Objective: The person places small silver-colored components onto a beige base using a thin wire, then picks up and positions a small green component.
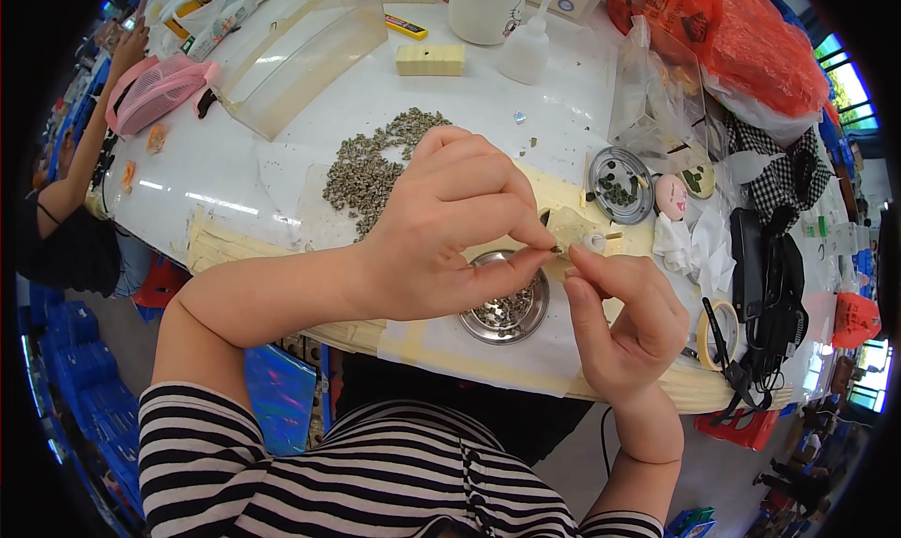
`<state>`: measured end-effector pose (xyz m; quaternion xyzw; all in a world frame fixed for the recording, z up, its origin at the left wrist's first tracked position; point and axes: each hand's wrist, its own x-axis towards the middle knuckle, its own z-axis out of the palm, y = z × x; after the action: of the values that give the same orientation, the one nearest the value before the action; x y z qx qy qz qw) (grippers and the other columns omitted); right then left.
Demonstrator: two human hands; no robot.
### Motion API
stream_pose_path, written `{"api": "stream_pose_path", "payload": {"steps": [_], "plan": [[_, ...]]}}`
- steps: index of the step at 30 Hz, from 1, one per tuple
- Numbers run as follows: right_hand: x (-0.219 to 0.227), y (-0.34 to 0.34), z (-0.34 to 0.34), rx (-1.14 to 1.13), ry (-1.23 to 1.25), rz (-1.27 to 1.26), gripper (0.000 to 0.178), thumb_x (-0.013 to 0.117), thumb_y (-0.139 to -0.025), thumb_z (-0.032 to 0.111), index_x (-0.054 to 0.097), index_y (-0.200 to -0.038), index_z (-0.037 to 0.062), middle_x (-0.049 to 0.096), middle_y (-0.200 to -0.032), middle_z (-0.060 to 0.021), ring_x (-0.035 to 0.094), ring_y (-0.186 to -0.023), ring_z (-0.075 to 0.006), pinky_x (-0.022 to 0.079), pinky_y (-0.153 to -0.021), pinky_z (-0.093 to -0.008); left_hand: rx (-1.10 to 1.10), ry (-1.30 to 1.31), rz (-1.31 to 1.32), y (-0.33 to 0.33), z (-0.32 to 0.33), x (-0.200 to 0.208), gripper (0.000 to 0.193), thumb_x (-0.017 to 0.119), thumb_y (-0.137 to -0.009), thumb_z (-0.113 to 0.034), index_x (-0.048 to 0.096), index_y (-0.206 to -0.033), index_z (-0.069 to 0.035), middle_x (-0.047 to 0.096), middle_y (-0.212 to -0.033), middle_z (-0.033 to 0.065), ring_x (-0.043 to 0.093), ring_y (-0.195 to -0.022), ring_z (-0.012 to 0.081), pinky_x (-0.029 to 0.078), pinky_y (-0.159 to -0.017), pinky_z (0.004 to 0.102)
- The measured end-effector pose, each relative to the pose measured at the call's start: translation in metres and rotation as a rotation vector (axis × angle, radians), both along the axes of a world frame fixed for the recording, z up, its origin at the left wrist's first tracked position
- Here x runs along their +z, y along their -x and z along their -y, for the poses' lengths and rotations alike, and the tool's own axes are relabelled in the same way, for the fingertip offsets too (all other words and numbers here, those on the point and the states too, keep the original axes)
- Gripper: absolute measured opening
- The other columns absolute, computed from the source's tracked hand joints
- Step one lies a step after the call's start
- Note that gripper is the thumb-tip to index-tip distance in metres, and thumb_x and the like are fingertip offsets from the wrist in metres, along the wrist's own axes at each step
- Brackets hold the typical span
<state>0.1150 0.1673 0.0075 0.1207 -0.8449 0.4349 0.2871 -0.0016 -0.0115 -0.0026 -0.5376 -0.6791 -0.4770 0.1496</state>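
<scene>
My left hand [455,223] is closed in a pinch, with a tiny dark metal-coloured piece [557,250] between thumb and forefinger. My right hand [631,317] is pinched too, its fingertips almost touching that piece; whatever lies between them is too small to make out. Under the hands stands a round steel dish [504,337] holding many small shiny pieces, partly covered by my left hand. Beyond my left wrist, a loose heap of small metallic pieces [361,174] spreads over the white table [282,176].
To the right are another steel dish [648,183] with dark green bits, a pink egg-shaped thing [671,197], crumpled tissues [699,252], a tape roll [718,334] and a black case [747,261]. Behind stand a yellow block [430,60], a squeeze bottle [526,50] and red bags [765,54]. Another person's arm [89,148] is at left.
</scene>
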Motion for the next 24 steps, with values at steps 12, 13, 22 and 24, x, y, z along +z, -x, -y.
{"api": "stream_pose_path", "payload": {"steps": [12, 13, 22, 24], "plan": [[-0.01, 0.0, 0.001, 0.054, 0.227, 0.189, 0.024, 0.073, -0.084, -0.003, 0.073, -0.108, -0.002, 0.069, -0.084, -0.0092, 0.062, -0.067, -0.0099, 0.049, -0.058, -0.0218, -0.036, -0.025, 0.092, 0.002, 0.001, -0.001, 0.021, 0.082, -0.068, -0.002, 0.073, -0.085, -0.01, 0.064, -0.083, 0.0013, 0.058, -0.077, 0.0176, 0.04, -0.074, 0.0318], [-0.011, -0.001, 0.002, 0.064, 0.309, 0.23, 0.022, 0.072, -0.085, -0.003, 0.073, -0.108, -0.0022, 0.069, -0.084, -0.0089, 0.062, -0.068, -0.0096, 0.049, -0.06, -0.0216, -0.045, -0.025, 0.094, 0.002, 0.0, -0.001, 0.021, 0.082, -0.068, -0.002, 0.073, -0.085, -0.01, 0.064, -0.083, 0.0013, 0.058, -0.077, 0.0176, 0.04, -0.074, 0.0318], [0.0, -0.005, 0.0, 0.094, 0.524, 0.495, 0.018, 0.07, -0.09, 0.003, 0.071, -0.107, -0.0033, 0.067, -0.089, -0.0057, 0.062, -0.074, -0.0081, 0.049, -0.067, -0.0207, -0.049, 0.001, 0.08, 0.001, 0.002, 0.0, 0.022, 0.083, -0.068, -0.002, 0.073, -0.086, -0.011, 0.064, -0.084, 0.0, 0.057, -0.076, 0.0169, 0.039, -0.074, 0.0317], [0.0, -0.004, 0.0, 0.125, 0.6, 0.543, 0.018, 0.07, -0.091, 0.004, 0.07, -0.107, -0.0034, 0.067, -0.09, -0.0052, 0.063, -0.075, -0.0078, 0.049, -0.068, -0.0207, -0.071, -0.001, 0.066, 0.002, 0.002, -0.001, 0.022, 0.083, -0.068, -0.002, 0.073, -0.087, -0.011, 0.064, -0.084, -0.0006, 0.057, -0.076, 0.0165, 0.038, -0.073, 0.0319]]}}
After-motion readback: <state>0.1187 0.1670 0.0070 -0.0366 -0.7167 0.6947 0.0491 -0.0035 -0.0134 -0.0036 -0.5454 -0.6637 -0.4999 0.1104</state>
